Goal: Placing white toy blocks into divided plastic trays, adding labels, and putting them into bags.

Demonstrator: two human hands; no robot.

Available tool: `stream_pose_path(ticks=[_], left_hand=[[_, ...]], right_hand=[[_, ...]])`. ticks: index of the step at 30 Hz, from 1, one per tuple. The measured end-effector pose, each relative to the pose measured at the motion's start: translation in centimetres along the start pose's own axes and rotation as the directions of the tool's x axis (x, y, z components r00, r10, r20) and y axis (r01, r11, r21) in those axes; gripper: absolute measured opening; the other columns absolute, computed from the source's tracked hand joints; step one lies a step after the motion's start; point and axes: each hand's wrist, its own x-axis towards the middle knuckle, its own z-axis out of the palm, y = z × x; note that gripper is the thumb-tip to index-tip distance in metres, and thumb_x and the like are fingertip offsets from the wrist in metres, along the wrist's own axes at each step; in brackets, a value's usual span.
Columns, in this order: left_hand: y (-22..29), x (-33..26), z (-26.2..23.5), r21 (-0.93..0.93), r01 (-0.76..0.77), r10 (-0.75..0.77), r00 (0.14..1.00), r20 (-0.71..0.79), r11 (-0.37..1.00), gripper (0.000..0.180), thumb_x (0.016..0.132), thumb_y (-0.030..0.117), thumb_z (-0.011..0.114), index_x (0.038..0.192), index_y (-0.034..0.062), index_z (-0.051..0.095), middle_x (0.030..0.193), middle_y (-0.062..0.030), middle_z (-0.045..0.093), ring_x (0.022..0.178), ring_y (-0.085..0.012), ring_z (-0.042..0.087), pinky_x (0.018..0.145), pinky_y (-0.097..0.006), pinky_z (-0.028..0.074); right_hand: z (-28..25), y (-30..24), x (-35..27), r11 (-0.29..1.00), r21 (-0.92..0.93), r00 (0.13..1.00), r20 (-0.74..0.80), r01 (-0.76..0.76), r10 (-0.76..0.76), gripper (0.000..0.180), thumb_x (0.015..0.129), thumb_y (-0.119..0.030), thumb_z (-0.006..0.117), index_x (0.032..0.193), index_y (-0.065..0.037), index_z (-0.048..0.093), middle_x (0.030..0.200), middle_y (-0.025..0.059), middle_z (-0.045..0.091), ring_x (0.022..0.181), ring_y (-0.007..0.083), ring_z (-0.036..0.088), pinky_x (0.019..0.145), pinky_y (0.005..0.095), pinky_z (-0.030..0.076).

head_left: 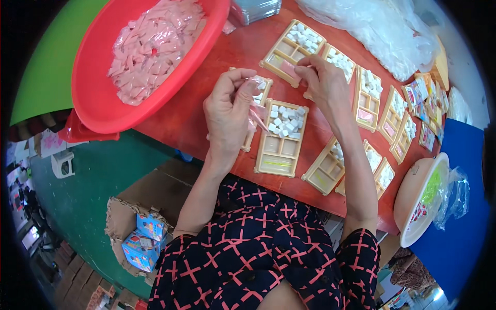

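My left hand is closed around some small pink packets in clear wrap, held over a compartment tray that it partly hides. My right hand is bent down at the near right corner of another pale tray, its thumb and fingers drawn together; what they hold, if anything, is hidden. That tray has white cubes at its far end and a pink packet in the near compartment. Just in front of my hands lies a tray with white cubes and a yellow-green strip.
A big red basin of pink packets stands at the left on the red table. More trays fill the right side. Beyond are clear plastic bags; a cream bowl sits at right. An open cardboard box stands below.
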Motion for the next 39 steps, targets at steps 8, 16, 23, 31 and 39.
stream_pose_path(ticks=[8, 16, 23, 31, 39], left_hand=[[1.8, -2.2, -1.4, -0.088, 0.184, -0.17, 0.975, 0.141, 0.979, 0.023, 0.084, 0.0, 0.051, 0.106, 0.001, 0.047, 0.07, -0.0071, 0.061, 0.056, -0.0087, 0.058, 0.046, -0.02, 0.044], [1.4, -7.4, -10.3, -0.116, 0.37, -0.379, 0.923, -0.07, 0.922, 0.017, 0.087, 0.003, 0.047, 0.103, -0.0009, 0.048, 0.068, -0.0045, 0.054, 0.055, -0.0048, 0.048, 0.048, -0.015, 0.037], [1.1, -7.0, -8.7, -0.126, 0.282, -0.298, 0.945, -0.134, 0.951, 0.014, 0.087, 0.002, 0.046, 0.1, -0.0021, 0.048, 0.07, -0.0062, 0.055, 0.05, -0.0076, 0.051, 0.044, -0.017, 0.038], [1.5, -6.5, -4.9, -0.097, 0.079, -0.087, 0.993, -0.081, 0.992, 0.015, 0.088, 0.009, 0.051, 0.097, -0.0024, 0.049, 0.071, -0.0055, 0.055, 0.055, -0.0072, 0.051, 0.05, -0.019, 0.043], [1.0, -6.8, -3.1, -0.111, 0.099, -0.104, 0.994, -0.04, 0.989, 0.015, 0.088, 0.01, 0.051, 0.096, -0.0031, 0.048, 0.07, -0.0043, 0.053, 0.05, -0.0067, 0.05, 0.044, -0.019, 0.041]], right_hand=[[1.4, -4.7, -3.8, 0.855, 0.518, 0.966, 0.217, 0.008, -0.141, 0.01, 0.081, -0.005, 0.052, 0.083, 0.002, 0.058, 0.07, 0.0017, 0.057, 0.064, 0.0064, 0.052, 0.057, 0.0195, 0.041], [4.4, -6.5, -8.1, 0.654, 0.721, 0.973, 0.191, -0.23, 0.132, 0.01, 0.08, -0.006, 0.057, 0.089, -0.003, 0.058, 0.067, -0.0034, 0.054, 0.057, 0.0014, 0.043, 0.05, 0.0155, 0.032], [9.3, -4.6, -10.3, 0.947, 0.014, 0.907, -0.291, 0.321, -0.303, 0.019, 0.078, -0.004, 0.06, 0.096, -0.004, 0.058, 0.072, 0.0043, 0.056, 0.054, 0.0127, 0.054, 0.047, 0.027, 0.044], [6.7, -6.9, -13.3, 0.902, 0.429, 0.995, 0.06, 0.048, -0.081, 0.014, 0.073, 0.0, 0.062, 0.087, 0.0, 0.059, 0.069, 0.0059, 0.057, 0.059, 0.0128, 0.055, 0.054, 0.0244, 0.044], [2.9, -2.6, -15.6, 0.991, 0.122, 0.992, -0.115, 0.063, -0.049, 0.006, 0.076, 0.005, 0.056, 0.081, 0.002, 0.058, 0.074, 0.0093, 0.062, 0.066, 0.0142, 0.061, 0.058, 0.0244, 0.047]])
